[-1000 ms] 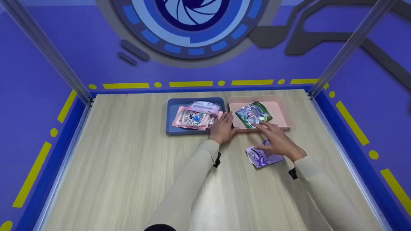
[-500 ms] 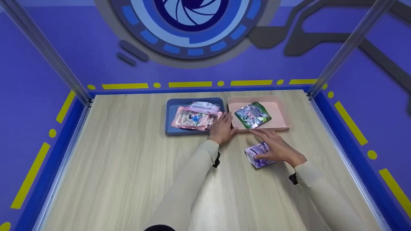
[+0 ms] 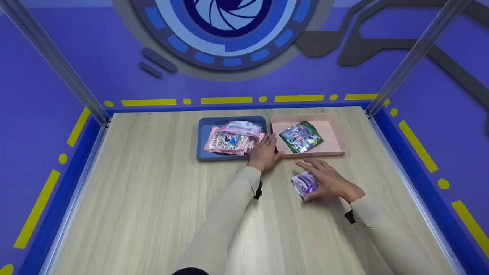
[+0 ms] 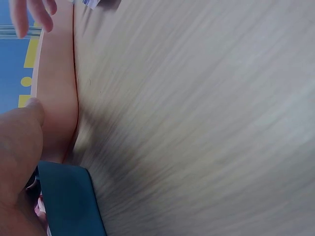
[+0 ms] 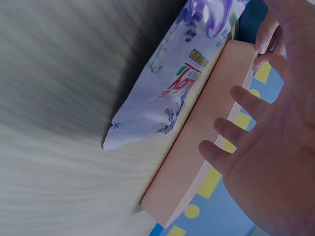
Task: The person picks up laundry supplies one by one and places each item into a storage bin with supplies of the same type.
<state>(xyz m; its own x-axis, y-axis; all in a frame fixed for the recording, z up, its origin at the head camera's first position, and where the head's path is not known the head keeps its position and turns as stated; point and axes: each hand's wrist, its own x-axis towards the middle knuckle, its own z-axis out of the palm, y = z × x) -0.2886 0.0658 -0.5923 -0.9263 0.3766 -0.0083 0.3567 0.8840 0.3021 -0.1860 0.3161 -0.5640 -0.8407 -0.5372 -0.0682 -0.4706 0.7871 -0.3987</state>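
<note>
A purple pouch [image 3: 304, 183] lies on the table in front of the pink tray [image 3: 334, 133]. My right hand [image 3: 329, 180] is spread over the pouch's right part, hiding it in the head view. In the right wrist view its fingers [image 5: 251, 102] reach out apart from the purple printed pouch [image 5: 172, 93], toward the tray wall. My left hand [image 3: 263, 156] rests where the blue tray [image 3: 202, 147] and pink tray meet. Its fingers stretch along the blue tray's right end, and its thumb [image 4: 33, 109] touches the pink tray's rim.
Several pink packets [image 3: 227, 142] are heaped in the blue tray. A green and silver pouch [image 3: 301, 136] lies in the pink tray. Both trays stand side by side near the back edge of the wooden table [image 3: 153, 191], with blue-purple panels [image 3: 229, 88] around it.
My right hand has drawn back from the pink tray's front rim toward me, and its thumb has moved down to the purple pouch's near edge. The left hand has not moved.
</note>
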